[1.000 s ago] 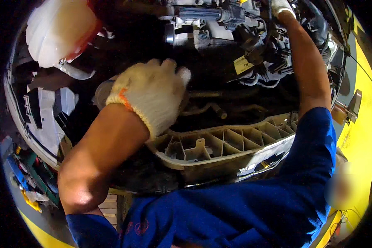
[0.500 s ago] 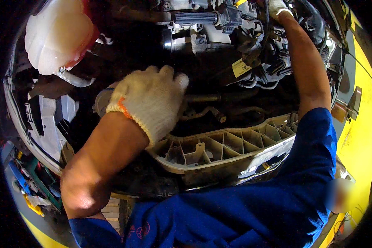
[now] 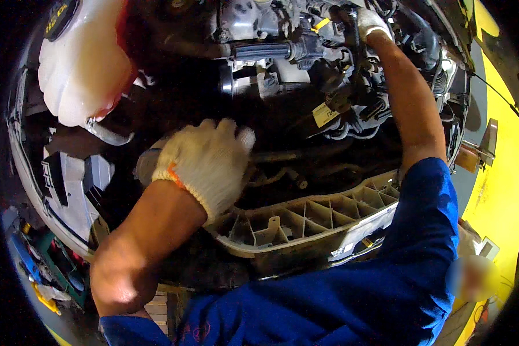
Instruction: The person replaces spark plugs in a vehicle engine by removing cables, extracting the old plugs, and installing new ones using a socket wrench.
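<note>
left hand [image 3: 202,167] near beam [image 3: 254,251] | right hand [image 3: 372,24] at engine [image 3: 268,86] | fingers [image 3: 227,127] (both): can't tell grip

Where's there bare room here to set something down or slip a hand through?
The yellow floor at right, below the metal bracket, looks barest for setting something down. A dark gap between the white reservoir and the engine might pass a hand, though shadow hides its depth. It's crowded around the right hand, amid hoses and cables.
</note>
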Demonstrator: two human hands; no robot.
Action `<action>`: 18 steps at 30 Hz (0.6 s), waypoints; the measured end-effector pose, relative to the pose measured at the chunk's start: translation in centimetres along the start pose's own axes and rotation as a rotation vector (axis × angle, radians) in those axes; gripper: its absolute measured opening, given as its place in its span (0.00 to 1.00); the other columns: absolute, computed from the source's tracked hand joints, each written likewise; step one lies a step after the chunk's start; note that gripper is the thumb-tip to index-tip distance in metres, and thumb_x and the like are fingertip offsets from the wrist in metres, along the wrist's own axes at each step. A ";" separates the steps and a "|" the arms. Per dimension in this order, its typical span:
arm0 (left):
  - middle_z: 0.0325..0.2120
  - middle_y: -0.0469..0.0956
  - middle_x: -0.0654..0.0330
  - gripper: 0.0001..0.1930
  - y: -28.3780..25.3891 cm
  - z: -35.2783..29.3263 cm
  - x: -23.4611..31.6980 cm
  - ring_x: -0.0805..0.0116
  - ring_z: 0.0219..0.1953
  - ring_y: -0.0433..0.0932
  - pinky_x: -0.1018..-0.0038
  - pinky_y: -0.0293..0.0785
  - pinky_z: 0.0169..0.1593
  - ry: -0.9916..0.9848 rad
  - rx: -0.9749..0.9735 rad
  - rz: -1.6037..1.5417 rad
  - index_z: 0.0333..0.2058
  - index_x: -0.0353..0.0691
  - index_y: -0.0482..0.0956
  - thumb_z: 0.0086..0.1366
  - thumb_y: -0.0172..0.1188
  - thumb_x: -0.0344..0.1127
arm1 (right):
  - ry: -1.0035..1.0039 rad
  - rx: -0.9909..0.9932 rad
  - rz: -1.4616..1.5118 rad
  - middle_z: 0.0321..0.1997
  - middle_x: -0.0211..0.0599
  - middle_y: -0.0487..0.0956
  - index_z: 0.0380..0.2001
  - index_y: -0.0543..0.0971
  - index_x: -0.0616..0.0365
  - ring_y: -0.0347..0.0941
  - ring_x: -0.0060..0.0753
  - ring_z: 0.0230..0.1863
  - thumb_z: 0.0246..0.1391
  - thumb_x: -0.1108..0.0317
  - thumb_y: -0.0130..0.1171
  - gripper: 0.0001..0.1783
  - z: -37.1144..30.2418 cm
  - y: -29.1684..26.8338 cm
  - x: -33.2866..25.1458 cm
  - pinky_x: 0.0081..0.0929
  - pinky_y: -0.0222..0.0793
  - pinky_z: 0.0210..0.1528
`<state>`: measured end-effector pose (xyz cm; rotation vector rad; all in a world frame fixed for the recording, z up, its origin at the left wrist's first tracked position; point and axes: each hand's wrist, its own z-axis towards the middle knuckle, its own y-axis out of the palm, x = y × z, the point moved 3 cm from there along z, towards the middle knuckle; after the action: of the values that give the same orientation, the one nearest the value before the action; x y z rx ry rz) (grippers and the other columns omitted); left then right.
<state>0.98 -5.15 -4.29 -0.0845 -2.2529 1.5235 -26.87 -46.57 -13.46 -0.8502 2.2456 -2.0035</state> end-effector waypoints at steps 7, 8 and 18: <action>0.38 0.78 0.53 0.12 -0.2 0.1 0.1 0.55 0.42 0.81 0.60 0.80 0.40 -0.001 0.024 -0.004 0.40 0.42 0.78 0.62 0.58 0.41 | -0.060 -0.050 0.035 0.53 0.62 0.79 0.52 0.76 0.63 0.76 0.57 0.56 0.61 0.67 0.45 0.20 -0.1 -0.5 -0.6 0.47 0.73 0.57; 0.40 0.77 0.53 0.16 -0.2 0.2 0.1 0.54 0.43 0.80 0.59 0.80 0.41 -0.014 -0.033 0.003 0.43 0.42 0.77 0.62 0.58 0.45 | 0.005 0.013 0.078 0.53 0.62 0.79 0.51 0.76 0.63 0.76 0.57 0.56 0.60 0.68 0.45 0.19 -0.1 -0.2 -0.9 0.47 0.73 0.57; 0.44 0.76 0.50 0.24 0.0 0.3 -0.1 0.50 0.44 0.79 0.56 0.79 0.43 -0.026 -0.147 -0.007 0.50 0.43 0.75 0.64 0.58 0.54 | 0.051 -0.011 0.076 0.52 0.57 0.80 0.47 0.81 0.62 0.77 0.55 0.55 0.59 0.68 0.50 0.17 -1.1 -1.3 -2.0 0.45 0.74 0.55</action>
<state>0.96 -5.42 -4.39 -0.1000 -2.3806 1.3608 -25.05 -44.79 -12.72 -0.7119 2.2805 -2.0039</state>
